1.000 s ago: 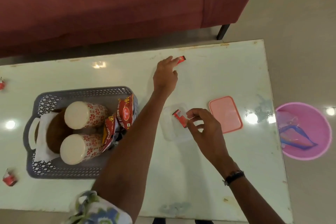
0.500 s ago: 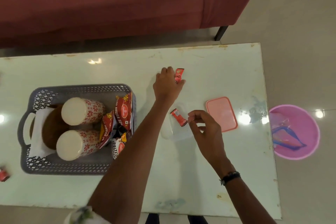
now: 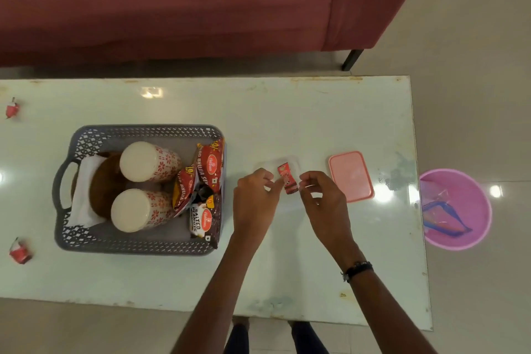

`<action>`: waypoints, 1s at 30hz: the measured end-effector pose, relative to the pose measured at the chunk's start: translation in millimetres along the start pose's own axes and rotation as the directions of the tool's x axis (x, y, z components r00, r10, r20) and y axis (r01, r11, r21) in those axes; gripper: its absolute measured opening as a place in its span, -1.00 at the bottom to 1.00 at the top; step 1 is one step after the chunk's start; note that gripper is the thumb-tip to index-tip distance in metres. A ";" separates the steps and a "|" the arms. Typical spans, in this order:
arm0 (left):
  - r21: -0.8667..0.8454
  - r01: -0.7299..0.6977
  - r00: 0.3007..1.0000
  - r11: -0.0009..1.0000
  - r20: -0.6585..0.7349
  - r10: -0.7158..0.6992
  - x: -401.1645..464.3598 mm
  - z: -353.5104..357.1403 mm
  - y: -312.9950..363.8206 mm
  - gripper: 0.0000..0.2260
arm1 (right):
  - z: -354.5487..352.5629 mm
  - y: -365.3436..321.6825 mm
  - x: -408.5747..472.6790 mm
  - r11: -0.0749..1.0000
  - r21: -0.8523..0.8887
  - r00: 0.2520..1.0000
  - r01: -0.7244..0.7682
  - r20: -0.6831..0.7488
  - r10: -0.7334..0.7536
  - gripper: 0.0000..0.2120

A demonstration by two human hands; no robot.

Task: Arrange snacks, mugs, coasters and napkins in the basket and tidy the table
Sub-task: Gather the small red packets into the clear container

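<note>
both forearms are bare from the bottom edge of the view up to the hands, with no sleeve showing on either. the left hand (image 3: 254,198) wears nothing on its wrist or fingers. the right hand (image 3: 323,204) has a dark band (image 3: 357,269) round its wrist, black, narrow and beaded or braided in look, with a small pale bit at its near end. below the desk edge two legs (image 3: 237,338) show in dark blue trousers.
</note>
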State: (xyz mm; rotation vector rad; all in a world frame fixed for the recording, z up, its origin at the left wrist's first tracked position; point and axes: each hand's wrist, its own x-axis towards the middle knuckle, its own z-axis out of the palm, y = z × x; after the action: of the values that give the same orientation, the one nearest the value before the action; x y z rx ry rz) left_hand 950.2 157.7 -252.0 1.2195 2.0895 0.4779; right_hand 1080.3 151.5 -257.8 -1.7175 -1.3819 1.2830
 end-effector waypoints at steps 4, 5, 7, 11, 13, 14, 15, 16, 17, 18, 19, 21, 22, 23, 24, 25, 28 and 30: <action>-0.034 -0.068 0.995 0.997 -0.074 0.065 -16.3 -36.0 -8.6 -0.72 | 14.9 -25.5 -9.3 0.999 -0.031 0.999 0.028 0.020 -0.027 -0.86; -0.052 -0.073 0.994 0.996 -0.089 0.069 -19.6 -46.1 -12.3 -0.71 | 22.5 -34.4 -12.0 0.998 -0.032 0.998 0.046 0.033 -0.045 -0.87; -0.077 -0.078 0.988 0.994 -0.138 0.067 -24.9 -69.0 -23.8 -0.69 | 42.0 -56.9 -18.3 0.996 -0.020 0.993 0.092 0.075 -0.090 -0.88; -0.086 -0.105 0.957 0.991 -0.279 0.078 -29.6 -125.9 -67.9 -0.69 | 100.7 -104.7 -30.3 0.979 0.006 0.959 0.202 0.202 -0.199 -0.85; -0.139 -0.075 0.941 0.987 -0.338 0.024 -31.0 -156.9 -102.0 -0.68 | 138.9 -122.6 -37.4 0.969 -0.006 0.936 0.249 0.260 -0.239 -0.86; -0.187 -0.054 0.931 0.981 -0.363 -0.018 -32.0 -171.7 -121.4 -0.68 | 159.4 -129.6 -41.3 0.960 -0.016 0.923 0.278 0.282 -0.263 -0.86; -0.236 -0.035 0.923 0.971 -0.381 -0.059 -32.8 -185.4 -141.8 -0.69 | 180.4 -136.2 -45.0 0.951 -0.019 0.908 0.309 0.303 -0.289 -0.87; -0.265 -0.011 0.912 0.964 -0.397 -0.099 -33.4 -199.0 -162.6 -0.71 | 202.8 -142.8 -48.9 0.942 -0.019 0.893 0.335 0.326 -0.311 -0.88; -0.276 0.014 0.896 0.961 -0.423 -0.135 -34.1 -212.5 -184.3 -0.74 | 225.8 -149.5 -53.4 0.936 -0.015 0.878 0.352 0.351 -0.324 -0.88; -0.279 0.047 0.876 0.959 -0.450 -0.174 -34.2 -225.6 -205.7 -0.77 | 248.2 -155.8 -57.9 0.934 -0.010 0.867 0.357 0.375 -0.328 -0.88; -0.291 0.083 0.853 0.953 -0.474 -0.219 -34.1 -238.2 -228.1 -0.79 | 271.1 -161.2 -62.1 0.934 -0.003 0.857 0.358 0.398 -0.327 -0.88; -0.350 0.160 0.801 0.923 -0.500 -0.328 -33.1 -259.6 -275.0 -0.86 | 317.2 -170.9 -70.6 0.936 0.002 0.838 0.353 0.445 -0.317 -0.88; -0.380 0.211 0.773 0.900 -0.499 -0.392 -31.9 -268.1 -298.6 -0.88 | 338.9 -175.4 -74.9 0.940 0.006 0.829 0.340 0.470 -0.302 -0.88; -0.406 0.270 0.739 0.873 -0.495 -0.458 -30.2 -274.0 -322.7 -0.90 | 360.1 -179.3 -78.7 0.946 0.015 0.823 0.322 0.490 -0.288 -0.87; -0.427 0.331 0.701 0.842 -0.486 -0.522 -27.7 -279.8 -345.3 -0.91 | 380.3 -182.3 -81.5 0.952 0.026 0.818 0.306 0.505 -0.277 -0.87; -0.445 0.376 0.667 0.813 -0.478 -0.571 -24.6 -284.2 -367.3 -0.90 | 399.3 -184.7 -83.8 0.956 0.029 0.814 0.294 0.517 -0.266 -0.87; -0.459 0.471 0.605 0.753 -0.454 -0.654 -14.1 -295.9 -413.9 -0.79 | 445.9 -184.7 -87.4 0.961 -0.017 0.799 0.277 0.559 -0.221 -0.88; -0.413 0.497 0.637 0.763 -0.423 -0.644 -5.7 -298.3 -432.1 -0.75 | 468.2 -180.7 -87.2 0.961 -0.053 0.796 0.272 0.574 -0.194 -0.87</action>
State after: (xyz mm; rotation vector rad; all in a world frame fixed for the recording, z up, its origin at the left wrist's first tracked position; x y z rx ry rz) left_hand 473.2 -57.3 -297.0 0.1921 2.6261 0.8271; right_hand 578.7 63.9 -244.1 -1.2215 -1.9858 1.6612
